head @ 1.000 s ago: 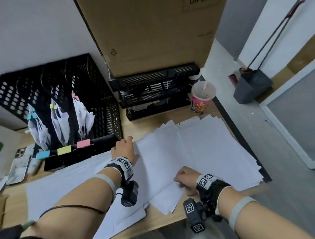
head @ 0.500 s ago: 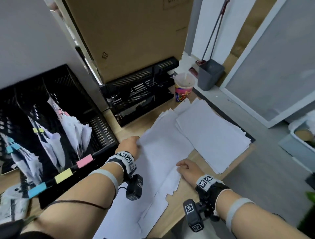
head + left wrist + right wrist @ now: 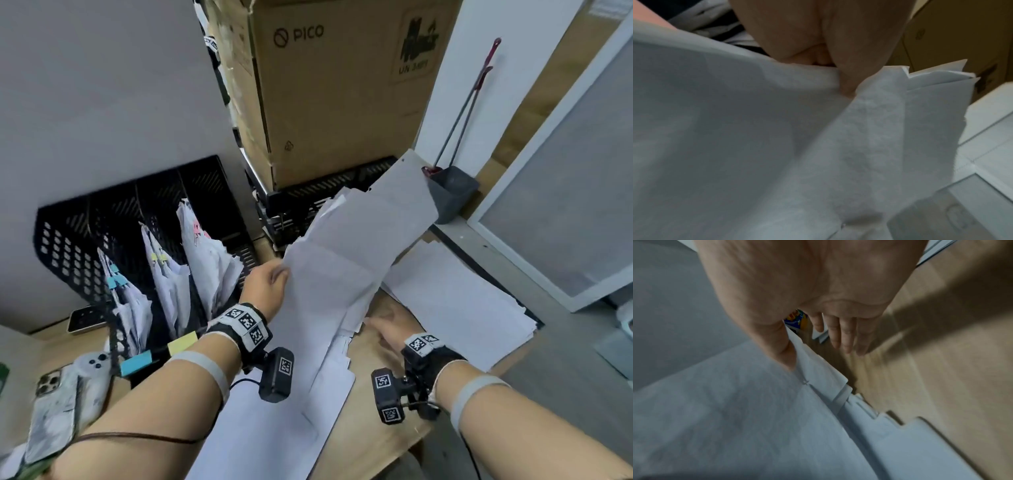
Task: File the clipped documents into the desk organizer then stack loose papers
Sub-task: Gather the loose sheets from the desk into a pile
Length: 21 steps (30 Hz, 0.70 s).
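My left hand point(image 3: 279, 275) grips the left edge of a sheaf of loose white papers point(image 3: 359, 240) and holds it tilted up off the desk; the left wrist view shows the fingers point(image 3: 846, 81) pinching the sheets point(image 3: 756, 146). My right hand point(image 3: 380, 325) lies flat and low over the wooden desk beside the sheaf's lower edge. Its fingers point(image 3: 842, 337) are straight, and the thumb touches the paper edge point(image 3: 818, 379). The black mesh desk organizer point(image 3: 137, 205) holds three clipped bundles, with blue point(image 3: 114, 281), yellow point(image 3: 159, 257) and pink point(image 3: 198, 228) clips.
A second paper stack point(image 3: 462, 301) lies at the desk's right edge, and more sheets point(image 3: 274, 418) lie at the front. A cardboard box point(image 3: 342, 102) sits on black letter trays point(image 3: 308, 202) behind. A phone point(image 3: 51, 425) and a white controller point(image 3: 92, 363) lie at left. A grey dustpan point(image 3: 448, 195) stands on the floor.
My left hand has gone from lying on the papers to gripping them and raising the sheaf off the desk. My right hand slid off the paper edge onto bare wood. The view tilted up.
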{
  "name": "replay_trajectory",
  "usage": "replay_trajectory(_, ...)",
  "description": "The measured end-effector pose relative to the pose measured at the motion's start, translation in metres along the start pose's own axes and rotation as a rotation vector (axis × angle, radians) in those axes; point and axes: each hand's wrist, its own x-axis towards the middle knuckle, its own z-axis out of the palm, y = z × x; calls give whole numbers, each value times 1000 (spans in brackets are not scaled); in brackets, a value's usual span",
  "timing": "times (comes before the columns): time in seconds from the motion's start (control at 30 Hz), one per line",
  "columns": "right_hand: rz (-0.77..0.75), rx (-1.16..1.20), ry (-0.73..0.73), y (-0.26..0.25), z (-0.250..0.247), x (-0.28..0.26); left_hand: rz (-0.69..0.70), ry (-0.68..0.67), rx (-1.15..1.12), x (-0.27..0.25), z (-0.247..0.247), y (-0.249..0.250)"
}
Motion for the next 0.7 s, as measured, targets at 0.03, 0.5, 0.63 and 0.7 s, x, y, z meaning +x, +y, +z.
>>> replay_trajectory(0.03, -55, 19, 21, -6, -3, 3, 14, 18, -56, 2, -5, 1)
replay_trajectory(0.5, -516, 514, 308, -116, -78, -50, 52, -16, -652, 8, -19, 63)
replay_trajectory(0.63, -502, 372, 304, -89, -79, -49, 42, -14, -649, -2, 7, 57)
replay_trajectory(0.7, -491, 350, 305, -75, -76, -49, 35, -27, -637, -7, 19, 53)
